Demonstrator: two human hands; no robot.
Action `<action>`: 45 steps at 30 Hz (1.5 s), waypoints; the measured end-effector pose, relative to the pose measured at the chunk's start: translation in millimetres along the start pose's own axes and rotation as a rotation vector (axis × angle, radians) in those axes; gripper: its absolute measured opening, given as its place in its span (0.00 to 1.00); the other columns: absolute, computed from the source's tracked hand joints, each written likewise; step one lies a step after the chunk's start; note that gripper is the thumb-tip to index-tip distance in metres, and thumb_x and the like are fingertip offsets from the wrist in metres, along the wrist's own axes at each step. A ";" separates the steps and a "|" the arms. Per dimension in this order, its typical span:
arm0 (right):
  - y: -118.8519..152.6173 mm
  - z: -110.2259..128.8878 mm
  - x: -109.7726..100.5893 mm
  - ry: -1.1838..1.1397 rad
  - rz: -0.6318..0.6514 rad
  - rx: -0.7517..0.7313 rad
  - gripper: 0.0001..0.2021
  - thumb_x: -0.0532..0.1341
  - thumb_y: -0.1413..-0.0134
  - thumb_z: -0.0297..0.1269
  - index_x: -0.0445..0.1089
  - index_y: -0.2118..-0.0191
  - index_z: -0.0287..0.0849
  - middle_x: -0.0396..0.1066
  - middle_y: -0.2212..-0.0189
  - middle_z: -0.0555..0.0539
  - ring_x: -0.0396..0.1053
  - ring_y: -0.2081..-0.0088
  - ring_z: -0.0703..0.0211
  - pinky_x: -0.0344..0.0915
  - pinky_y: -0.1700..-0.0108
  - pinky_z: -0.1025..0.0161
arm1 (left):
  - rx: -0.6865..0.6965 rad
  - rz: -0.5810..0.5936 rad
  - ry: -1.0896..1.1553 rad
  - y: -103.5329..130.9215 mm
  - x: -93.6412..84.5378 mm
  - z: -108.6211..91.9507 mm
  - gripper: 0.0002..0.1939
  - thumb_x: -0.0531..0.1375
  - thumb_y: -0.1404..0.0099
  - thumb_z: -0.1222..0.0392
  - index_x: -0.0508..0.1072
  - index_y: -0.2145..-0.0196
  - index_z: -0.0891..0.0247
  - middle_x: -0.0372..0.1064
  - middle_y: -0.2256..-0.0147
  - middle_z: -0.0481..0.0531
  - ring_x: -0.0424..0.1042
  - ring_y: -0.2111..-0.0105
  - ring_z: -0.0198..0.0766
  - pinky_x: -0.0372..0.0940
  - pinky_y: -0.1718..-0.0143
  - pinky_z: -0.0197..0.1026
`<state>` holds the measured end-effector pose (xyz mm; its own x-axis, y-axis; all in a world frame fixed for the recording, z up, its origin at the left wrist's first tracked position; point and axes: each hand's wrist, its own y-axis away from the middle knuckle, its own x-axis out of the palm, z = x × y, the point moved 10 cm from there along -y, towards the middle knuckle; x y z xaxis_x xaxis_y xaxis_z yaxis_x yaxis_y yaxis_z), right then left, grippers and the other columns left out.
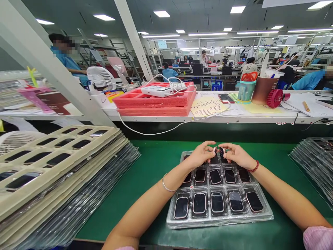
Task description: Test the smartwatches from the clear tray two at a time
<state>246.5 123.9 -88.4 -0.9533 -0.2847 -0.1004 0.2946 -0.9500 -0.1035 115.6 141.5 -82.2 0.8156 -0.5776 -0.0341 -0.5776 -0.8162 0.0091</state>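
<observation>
My left hand [201, 155] pinches a small smartwatch body [215, 150] seen edge-on, over the far row of a clear plastic tray [221, 221]. Close beside it, my right hand [238, 155] grips another dark watch body [221, 152], also turned on edge. A narrow gap lies between the two pieces. Rows of rounded-square smartwatches [217, 202] with black screens and pinkish rims rest face up in the tray's pockets. My hands and wrists partly cover the far row.
On the left rises a tall stack of beige and clear trays [104, 146] with dark screens on top. More clear trays [309, 166] stand at the right edge. A shelf [169, 119] behind carries red foam [156, 107], a cup [246, 92] and a small fan [275, 98]. The mat [151, 159] is green.
</observation>
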 end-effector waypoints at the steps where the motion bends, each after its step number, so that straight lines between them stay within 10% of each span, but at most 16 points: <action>1: 0.2 0.7 0.1 0.001 -0.001 0.001 0.23 0.69 0.52 0.40 0.71 0.50 0.41 0.75 0.58 0.44 0.66 0.79 0.69 0.66 0.75 0.65 | -0.004 0.001 0.000 -0.3 0.0 0.8 0.32 0.68 0.45 0.55 0.64 0.46 0.65 0.69 0.62 0.49 0.66 0.81 0.25 0.56 0.78 0.33; 19: 0.4 -3.1 0.5 0.037 0.022 0.017 0.23 0.68 0.50 0.38 0.71 0.48 0.41 0.77 0.62 0.45 0.71 0.75 0.64 0.73 0.69 0.61 | -0.021 -0.009 0.004 -2.5 -0.4 5.6 0.31 0.69 0.46 0.56 0.67 0.47 0.65 0.71 0.62 0.52 0.67 0.78 0.26 0.57 0.76 0.34; 26: -1.7 -6.4 -7.5 -0.085 -0.053 0.053 0.25 0.66 0.50 0.34 0.69 0.43 0.45 0.76 0.55 0.43 0.78 0.59 0.54 0.77 0.64 0.60 | -0.047 -0.067 0.096 -2.9 -3.1 5.4 0.24 0.63 0.43 0.64 0.68 0.48 0.66 0.73 0.58 0.56 0.77 0.64 0.38 0.65 0.69 0.35; 38: 0.4 6.4 -2.0 0.029 -0.022 0.008 0.17 0.62 0.48 0.34 0.68 0.50 0.43 0.77 0.61 0.45 0.77 0.65 0.57 0.75 0.66 0.60 | 0.000 -0.072 -0.064 -0.8 0.0 -3.7 0.20 0.61 0.44 0.64 0.66 0.52 0.64 0.75 0.66 0.52 0.73 0.74 0.33 0.57 0.78 0.31; 45: 8.2 26.9 -11.2 0.700 -0.229 -0.214 0.06 0.60 0.44 0.35 0.74 0.67 0.44 0.76 0.56 0.43 0.72 0.53 0.47 0.69 0.50 0.47 | 0.151 -0.179 -0.563 -4.9 -3.0 -8.6 0.06 0.58 0.37 0.61 0.73 0.64 0.64 0.75 0.52 0.60 0.70 0.45 0.49 0.61 0.42 0.51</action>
<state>257.8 115.8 -61.6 -0.7488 0.1316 -0.6496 0.1692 -0.9097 -0.3793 116.2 147.2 -73.6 0.7817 -0.3027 -0.5454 -0.4649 -0.8657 -0.1859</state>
